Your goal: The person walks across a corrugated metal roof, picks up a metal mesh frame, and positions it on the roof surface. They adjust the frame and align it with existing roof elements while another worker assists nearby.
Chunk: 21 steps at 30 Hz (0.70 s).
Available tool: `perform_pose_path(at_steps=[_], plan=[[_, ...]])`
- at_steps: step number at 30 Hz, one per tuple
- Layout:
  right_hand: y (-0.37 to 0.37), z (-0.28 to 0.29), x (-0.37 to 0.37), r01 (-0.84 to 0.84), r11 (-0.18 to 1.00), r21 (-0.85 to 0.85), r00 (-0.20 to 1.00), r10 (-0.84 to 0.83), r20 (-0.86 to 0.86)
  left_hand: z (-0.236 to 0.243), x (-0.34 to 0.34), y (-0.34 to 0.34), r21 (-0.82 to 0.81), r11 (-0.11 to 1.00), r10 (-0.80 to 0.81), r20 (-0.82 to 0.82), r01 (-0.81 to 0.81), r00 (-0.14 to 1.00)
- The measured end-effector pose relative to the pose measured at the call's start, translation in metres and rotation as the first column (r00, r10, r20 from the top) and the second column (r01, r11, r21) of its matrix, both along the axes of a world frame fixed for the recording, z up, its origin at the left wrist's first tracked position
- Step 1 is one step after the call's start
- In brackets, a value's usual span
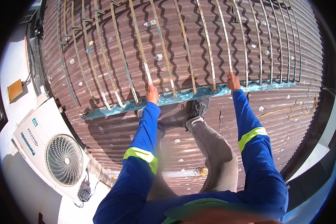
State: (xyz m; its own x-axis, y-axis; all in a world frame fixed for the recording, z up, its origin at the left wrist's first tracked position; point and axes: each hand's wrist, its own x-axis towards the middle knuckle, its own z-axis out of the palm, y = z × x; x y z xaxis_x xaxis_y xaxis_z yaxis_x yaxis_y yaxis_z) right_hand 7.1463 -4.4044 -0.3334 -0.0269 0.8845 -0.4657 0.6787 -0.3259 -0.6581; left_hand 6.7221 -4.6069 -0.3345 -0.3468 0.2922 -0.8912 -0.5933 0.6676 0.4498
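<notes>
A long rusty metal grille of pale parallel bars [190,63] spans the upper view, its lower ends meeting a peeling blue rail [119,104] lying across the brown corrugated roof. My left hand [152,93] is closed round one bar near that rail, left of centre. My right hand [233,81] grips another bar farther right, also close to the rail. Both arms, in blue sleeves with yellow bands, reach forward from below. My right shoe [198,110] is just below the rail, between my hands; my other shoe is mostly hidden.
The corrugated roof [272,142] extends around my legs. A white air-conditioner unit [33,125] stands at the left beside a white wall, with dark cables. A loose yellow wire [302,108] lies at the right, near the roof's curved-looking edge. Another small bundle of wire [201,171] lies behind my legs.
</notes>
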Motion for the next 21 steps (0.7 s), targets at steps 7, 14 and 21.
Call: perform_pose_path(at_steps=[7,14,21], plan=[[-0.013,0.128,-0.056,0.297,0.911,-0.288,0.935,-0.338,-0.104,0.061,-0.038,-0.006,-0.033,0.997,-0.075,-0.066,0.073,0.995],[-0.006,0.227,-0.07,0.179,0.972,-0.149,0.956,-0.208,-0.209,0.192,-0.071,0.004,0.059,0.995,-0.068,-0.114,0.075,0.991],[0.039,0.432,-0.095,0.119,0.989,-0.091,0.988,-0.127,-0.087,0.44,-0.112,0.023,0.235,0.967,-0.09,-0.05,0.099,0.995]])
